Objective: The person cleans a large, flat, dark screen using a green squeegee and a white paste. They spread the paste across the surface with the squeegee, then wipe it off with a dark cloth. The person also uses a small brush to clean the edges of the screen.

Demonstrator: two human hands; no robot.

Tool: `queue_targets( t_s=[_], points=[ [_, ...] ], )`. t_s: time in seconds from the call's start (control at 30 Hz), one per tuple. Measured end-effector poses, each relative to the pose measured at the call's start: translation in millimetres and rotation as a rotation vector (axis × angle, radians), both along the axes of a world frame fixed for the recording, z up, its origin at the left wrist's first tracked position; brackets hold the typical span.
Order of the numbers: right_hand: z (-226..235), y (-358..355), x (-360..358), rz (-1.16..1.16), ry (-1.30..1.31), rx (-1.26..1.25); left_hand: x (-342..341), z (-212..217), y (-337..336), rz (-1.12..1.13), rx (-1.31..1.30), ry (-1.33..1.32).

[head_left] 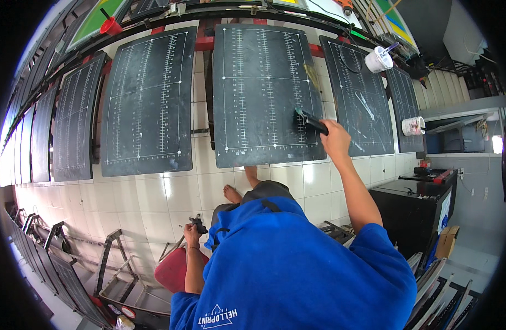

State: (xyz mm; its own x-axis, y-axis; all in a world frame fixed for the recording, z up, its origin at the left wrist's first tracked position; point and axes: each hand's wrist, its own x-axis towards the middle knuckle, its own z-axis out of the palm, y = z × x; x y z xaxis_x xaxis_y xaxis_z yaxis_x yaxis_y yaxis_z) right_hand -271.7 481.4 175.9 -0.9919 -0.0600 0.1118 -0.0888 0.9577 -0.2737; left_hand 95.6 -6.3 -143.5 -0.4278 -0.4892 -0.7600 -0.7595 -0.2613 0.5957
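Note:
Over the lower right part of the middle black board (pixel 253 121), my right hand (pixel 336 138) is closed around the black handle of a brush (pixel 313 123). The brush's greenish tip meets the board beside its right-hand ruler line. White ruler scales and a thin frame line mark the board's face. Low at my left side, my left hand (pixel 192 235) is closed on a small black object (pixel 198 224), whose kind I cannot make out. A red stool seat (pixel 172 269) is beside that forearm.
Similar boards flank the middle one, including one at left (pixel 148 104) and one at right (pixel 360 99). A white tub (pixel 378 60) and a smeared white tub (pixel 413 126) stand at right. A red cup (pixel 111 26) is at far left. Metal frames (pixel 107 264) stand behind me.

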Motion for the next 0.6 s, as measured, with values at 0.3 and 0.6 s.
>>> queue_targets(
  t_s=[0.3, 0.6],
  points=[
    [-16.5, -91.4, 137.3, 0.122, -0.078, -0.034, -14.2, 22.9, -8.7, -0.124, -0.061, -0.035],
    [14.2, -98.0, 95.9, 0.121, -0.105, -0.344, -12.6, 6.5, -20.1, -0.214, -0.127, 0.185]
  ],
)
